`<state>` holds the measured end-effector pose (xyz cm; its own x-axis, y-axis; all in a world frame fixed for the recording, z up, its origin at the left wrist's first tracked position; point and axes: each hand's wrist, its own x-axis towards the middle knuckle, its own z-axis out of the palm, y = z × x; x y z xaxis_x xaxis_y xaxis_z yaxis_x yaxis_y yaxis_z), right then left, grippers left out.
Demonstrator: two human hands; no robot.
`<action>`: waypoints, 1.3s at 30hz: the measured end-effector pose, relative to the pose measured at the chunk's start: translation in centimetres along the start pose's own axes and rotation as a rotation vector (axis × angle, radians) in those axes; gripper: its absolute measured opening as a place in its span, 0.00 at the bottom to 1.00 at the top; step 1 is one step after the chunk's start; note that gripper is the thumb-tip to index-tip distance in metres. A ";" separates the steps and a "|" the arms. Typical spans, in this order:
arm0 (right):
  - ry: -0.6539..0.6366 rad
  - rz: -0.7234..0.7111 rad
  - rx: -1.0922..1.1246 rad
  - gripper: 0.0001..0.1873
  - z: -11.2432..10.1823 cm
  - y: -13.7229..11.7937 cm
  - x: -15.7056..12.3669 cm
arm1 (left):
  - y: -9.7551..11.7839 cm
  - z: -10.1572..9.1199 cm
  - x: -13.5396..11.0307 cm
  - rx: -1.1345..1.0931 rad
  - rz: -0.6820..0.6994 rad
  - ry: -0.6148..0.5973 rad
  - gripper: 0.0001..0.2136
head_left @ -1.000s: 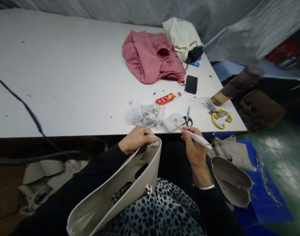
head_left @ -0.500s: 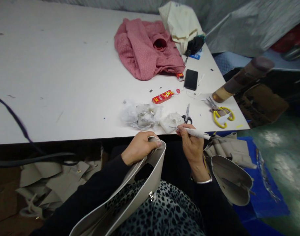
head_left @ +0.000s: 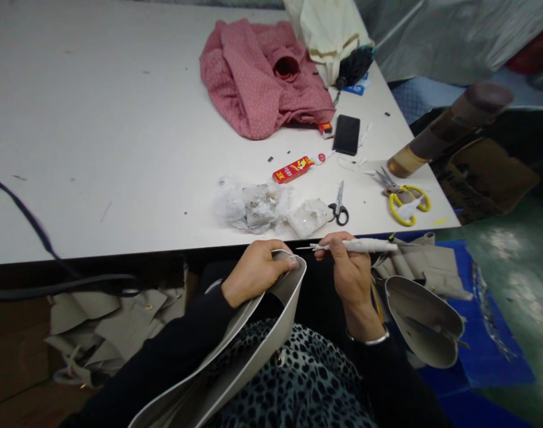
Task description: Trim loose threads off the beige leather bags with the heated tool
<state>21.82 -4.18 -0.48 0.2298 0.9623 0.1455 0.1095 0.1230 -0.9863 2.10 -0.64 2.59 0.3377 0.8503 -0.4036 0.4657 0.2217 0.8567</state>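
Observation:
My left hand pinches the top edge of a beige leather-like bag. The bag gapes open across my lap. Between the thumb and fingers of my right hand is a white-wrapped pen-like tool. Its thin metal tip points left, just above the bag's edge and apart from it. Past the hands, at the table's front edge, lie a small clear plastic packet and a crumpled, dirty white wad in plastic. Small black-handled scissors rest beside the packet.
Yellow-handled scissors and an amber bottle occupy the table's right corner. Behind are a red packet, a phone and a pink garment. Beige pieces fill the lower left. Another beige bag sits at right.
The tool has turned nearly level, and its tip now sits closer to the bag's edge. My right hand has dropped slightly. The whole view has shifted a little.

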 end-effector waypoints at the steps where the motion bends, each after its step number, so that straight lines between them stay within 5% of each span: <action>1: -0.022 0.018 0.026 0.16 0.0 0.0 -0.1 | 0.1 0.1 0.0 0.012 0.000 -0.001 0.10; 12: -0.076 0.121 0.109 0.17 -0.4 0.6 -0.3 | -0.5 1.9 -0.4 0.060 -0.041 -0.035 0.08; 30: -0.119 0.125 0.010 0.19 -0.3 0.2 -0.8 | -0.7 1.3 -0.5 -0.056 -0.073 -0.068 0.09; 39: -0.246 0.056 -0.059 0.18 -0.5 0.1 -0.8 | -1.0 1.0 -0.6 -0.092 -0.024 -0.093 0.07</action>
<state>22.09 -5.02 -0.69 -0.0045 0.9981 0.0608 0.1614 0.0607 -0.9850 2.27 -1.86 1.61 0.4039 0.7974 -0.4484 0.3988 0.2877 0.8708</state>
